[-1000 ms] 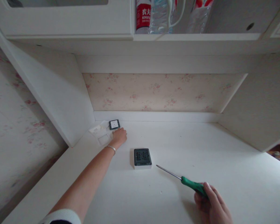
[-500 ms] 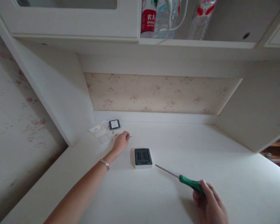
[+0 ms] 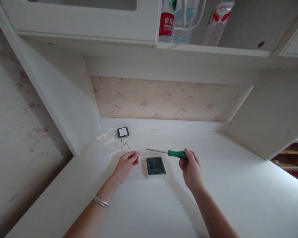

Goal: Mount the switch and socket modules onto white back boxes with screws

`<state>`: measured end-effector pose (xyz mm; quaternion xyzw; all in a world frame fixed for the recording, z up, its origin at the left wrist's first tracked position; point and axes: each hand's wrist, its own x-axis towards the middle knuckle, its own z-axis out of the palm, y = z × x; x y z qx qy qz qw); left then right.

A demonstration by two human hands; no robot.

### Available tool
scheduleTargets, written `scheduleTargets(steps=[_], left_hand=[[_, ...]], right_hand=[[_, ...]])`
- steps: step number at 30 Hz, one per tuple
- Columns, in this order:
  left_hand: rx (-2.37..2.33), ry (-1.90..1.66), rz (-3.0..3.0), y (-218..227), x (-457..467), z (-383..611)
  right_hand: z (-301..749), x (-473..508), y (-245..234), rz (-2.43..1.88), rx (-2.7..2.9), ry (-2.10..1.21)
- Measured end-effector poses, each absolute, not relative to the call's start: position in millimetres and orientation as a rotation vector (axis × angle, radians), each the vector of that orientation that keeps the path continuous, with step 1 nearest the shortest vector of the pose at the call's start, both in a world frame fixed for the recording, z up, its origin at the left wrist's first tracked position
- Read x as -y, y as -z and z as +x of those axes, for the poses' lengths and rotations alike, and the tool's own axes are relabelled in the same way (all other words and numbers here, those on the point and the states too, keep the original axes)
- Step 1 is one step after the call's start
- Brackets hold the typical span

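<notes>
My left hand (image 3: 126, 164) hovers over the white desk (image 3: 238, 185) just left of a square socket module (image 3: 155, 167) with a dark green-grey face. Its fingers are pinched on a small screw, whose tip shows at the fingertips. My right hand (image 3: 191, 168) is closed round the green handle of a screwdriver (image 3: 169, 152), held level above and behind the module, with its shaft pointing left toward my left hand. A bracelet sits on my left wrist.
In the desk's back left corner lie a small dark socket insert (image 3: 123, 132), white cover plates (image 3: 108, 142) and loose small screws (image 3: 125, 144). A white side panel rises at left. Water bottles (image 3: 181, 19) stand on the shelf overhead.
My left hand drew back from the corner parts toward the module, pinching a screw. My right hand lifted the screwdriver from the near right up to behind the module.
</notes>
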<state>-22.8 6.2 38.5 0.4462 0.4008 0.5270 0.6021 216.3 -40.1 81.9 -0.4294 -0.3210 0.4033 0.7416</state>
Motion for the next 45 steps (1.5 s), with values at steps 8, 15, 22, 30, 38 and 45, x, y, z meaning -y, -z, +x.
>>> scheduleTargets(steps=[8,15,22,30,38,45], left_hand=[[-1.148,-1.257,1.323,-32,-6,-23],[-1.270,-1.174,1.799,-22,-9,-19],[-1.218,-0.665,2.144,-26,-6,-41],[-0.918,-0.070,2.240,-57,22,-51],[-0.912,-0.084,2.277,-44,14,-59],[-1.089,-0.339,2.328,-37,9,-58]], right_hand=[[205,28,-51,-0.957,0.679,-0.976],[207,31,-41,-1.003,0.701,-0.965],[212,25,-38,-1.063,0.676,-0.918],[213,28,-44,-1.037,0.661,-0.944],[214,30,-46,-1.038,0.644,-0.972],[213,31,-46,-1.044,0.681,-0.994]])
